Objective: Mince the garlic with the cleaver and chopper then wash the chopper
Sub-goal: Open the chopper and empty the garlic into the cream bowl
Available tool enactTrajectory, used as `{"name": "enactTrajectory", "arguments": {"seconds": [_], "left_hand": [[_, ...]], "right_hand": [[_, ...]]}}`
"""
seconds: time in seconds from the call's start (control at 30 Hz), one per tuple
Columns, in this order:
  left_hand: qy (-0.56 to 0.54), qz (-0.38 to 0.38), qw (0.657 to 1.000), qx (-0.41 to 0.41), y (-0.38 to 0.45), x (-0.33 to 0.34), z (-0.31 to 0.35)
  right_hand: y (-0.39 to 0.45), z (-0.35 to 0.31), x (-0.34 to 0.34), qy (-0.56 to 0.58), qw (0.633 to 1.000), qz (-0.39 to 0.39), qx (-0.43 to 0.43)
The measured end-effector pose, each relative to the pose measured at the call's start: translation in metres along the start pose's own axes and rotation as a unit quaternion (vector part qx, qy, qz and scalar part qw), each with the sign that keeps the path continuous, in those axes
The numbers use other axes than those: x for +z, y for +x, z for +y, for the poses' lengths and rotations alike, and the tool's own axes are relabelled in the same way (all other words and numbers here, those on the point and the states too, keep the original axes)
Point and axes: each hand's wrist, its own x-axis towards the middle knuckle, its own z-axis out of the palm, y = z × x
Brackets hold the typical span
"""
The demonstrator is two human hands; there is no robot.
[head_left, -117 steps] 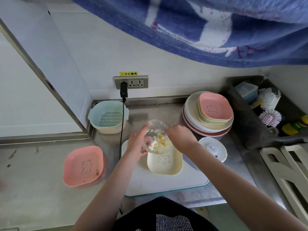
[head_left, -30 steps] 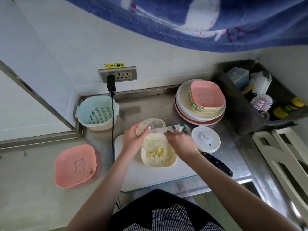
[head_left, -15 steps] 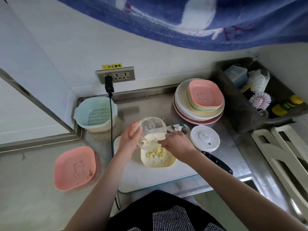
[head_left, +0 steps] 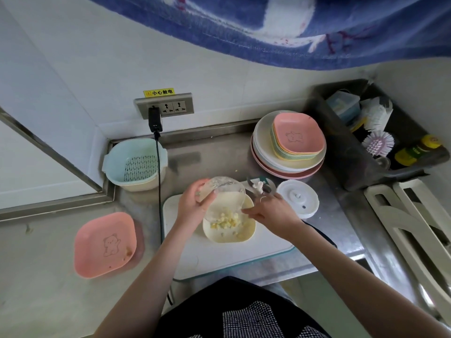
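A single head-worn wide-angle camera looks forward and steeply down from above the person's chest onto a steel counter (head_left: 219, 152) set against a white wall. Both forearms reach in from the bottom edge, close to the lens. A blue towel (head_left: 292, 28) overhangs the top edge.

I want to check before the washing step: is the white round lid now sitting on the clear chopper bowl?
No, the white lid lies on the counter to the right, while the left hand tilts the open chopper bowl over the cream dish.
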Motion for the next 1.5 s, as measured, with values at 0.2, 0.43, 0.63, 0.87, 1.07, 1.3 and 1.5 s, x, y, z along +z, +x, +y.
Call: {"name": "enactTrajectory", "arguments": {"seconds": [0.2, 0.43, 0.63, 0.87, 1.07, 1.3, 1.5], "left_hand": [[0.047, 0.020, 0.997, 0.063, -0.001, 0.007, 0.017], [0.003, 0.050, 0.999, 0.011, 0.003, 0.001, 0.009], [-0.190, 0.054, 0.957, -0.214, 0.011, 0.008, 0.020], [-0.358, -0.005, 0.901, -0.243, 0.004, 0.006, 0.026], [-0.365, -0.021, 0.903, -0.225, 0.004, 0.002, 0.020], [-0.357, 0.007, 0.903, -0.237, 0.006, -0.001, 0.021], [-0.394, -0.022, 0.888, -0.235, 0.004, 0.003, 0.024]], "right_hand": [[0.021, -0.022, 0.007, 0.051, 0.998, 0.031, 0.003], [0.000, 0.005, 0.020, 0.078, 0.996, 0.026, 0.038], [0.032, -0.038, -0.001, 0.100, 0.972, 0.211, 0.025], [0.048, -0.074, -0.012, -0.064, 0.984, 0.158, 0.050], [0.048, -0.065, -0.018, -0.097, 0.980, 0.167, 0.041], [0.044, -0.066, -0.017, -0.114, 0.990, 0.081, -0.012], [0.052, -0.082, -0.025, -0.045, 0.990, 0.132, 0.030]]}}
